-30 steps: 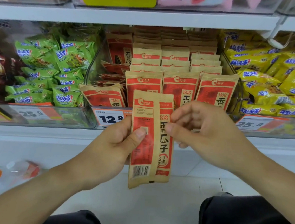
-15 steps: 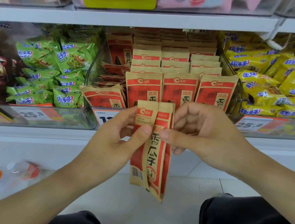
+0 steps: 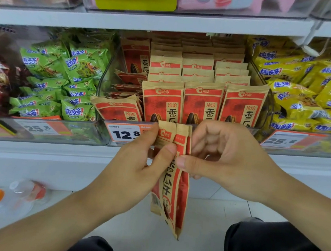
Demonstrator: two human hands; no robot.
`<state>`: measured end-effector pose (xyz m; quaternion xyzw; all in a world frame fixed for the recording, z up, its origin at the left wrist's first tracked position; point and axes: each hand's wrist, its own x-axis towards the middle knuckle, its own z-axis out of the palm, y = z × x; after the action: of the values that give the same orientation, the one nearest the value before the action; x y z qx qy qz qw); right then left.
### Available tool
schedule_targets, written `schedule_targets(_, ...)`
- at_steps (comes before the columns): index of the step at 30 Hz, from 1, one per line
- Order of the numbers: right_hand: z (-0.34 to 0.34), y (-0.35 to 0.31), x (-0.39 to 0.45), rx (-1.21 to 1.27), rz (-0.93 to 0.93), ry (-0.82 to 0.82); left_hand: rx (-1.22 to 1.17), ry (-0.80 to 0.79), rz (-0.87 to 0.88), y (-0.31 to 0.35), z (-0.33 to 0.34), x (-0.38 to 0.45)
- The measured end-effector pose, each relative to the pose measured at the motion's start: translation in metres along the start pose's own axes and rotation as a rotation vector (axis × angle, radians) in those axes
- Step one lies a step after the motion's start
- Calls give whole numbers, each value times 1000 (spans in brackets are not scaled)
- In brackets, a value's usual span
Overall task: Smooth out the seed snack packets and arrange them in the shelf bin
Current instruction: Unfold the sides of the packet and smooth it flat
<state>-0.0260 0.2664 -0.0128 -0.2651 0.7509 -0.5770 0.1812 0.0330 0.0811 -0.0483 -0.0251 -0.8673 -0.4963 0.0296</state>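
A tan and red seed snack packet (image 3: 172, 188), folded lengthwise, hangs upright in front of the shelf edge. My left hand (image 3: 137, 161) pinches its upper left part between thumb and fingers. My right hand (image 3: 223, 158) pinches the upper right part, thumb tip meeting the left thumb. Behind them the clear shelf bin (image 3: 269, 106) holds three upright rows of the same packets (image 3: 202, 104). At the bin's left side several packets (image 3: 118, 109) lie tilted and flat in a loose pile.
Green snack bags (image 3: 64, 80) fill the bin to the left, yellow bags (image 3: 313, 94) the bin to the right. Price tags (image 3: 123, 134) line the shelf front. A plastic bottle with an orange cap (image 3: 10, 196) lies on the floor at left. My dark-trousered knees (image 3: 280, 249) are below.
The packet has turned from showing its flat back to being folded narrower and edge-on. Both hands have risen slightly toward the shelf front, with the thumbs now closer together.
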Motion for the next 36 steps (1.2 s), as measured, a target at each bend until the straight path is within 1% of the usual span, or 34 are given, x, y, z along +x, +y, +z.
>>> schedule_targets(7, -1, 0, 0, -29, -26, -5, 62, -2, 36, -4, 1, 0)
schedule_targets(13, 0, -2, -1, -35, -38, -6, -42, -18, 6, -2, 4, -1)
schedule_targets(17, -1, -3, 0, -49, -38, 7, -57, -28, -16, -2, 3, -1)
schedule_targets(20, -4, -3, 1, -43, -18, 43, -87, -19, -16, 0, 2, 0)
schedule_targets(22, -7, -3, 3, -18, 15, 83, -192, -17, -29, 3, 3, 0)
schedule_targets(25, -13, -3, 7, 51, 66, 153, -301, -63, -40, 3, 3, -1)
schedule_targets(27, -15, -4, 8, 105, 75, 202, -304, -126, -29, 3, 3, -2)
schedule_targets(30, -17, -5, 8, 175, 86, 249, -242, -188, -30, 2, 2, -4)
schedule_targets(33, -18, -4, 7, 158, 114, 209, -202, -195, -51, 1, 2, -4)
schedule_targets(36, -16, -1, 5, 88, 118, 108, -170, -180, -60, -4, 0, -3)
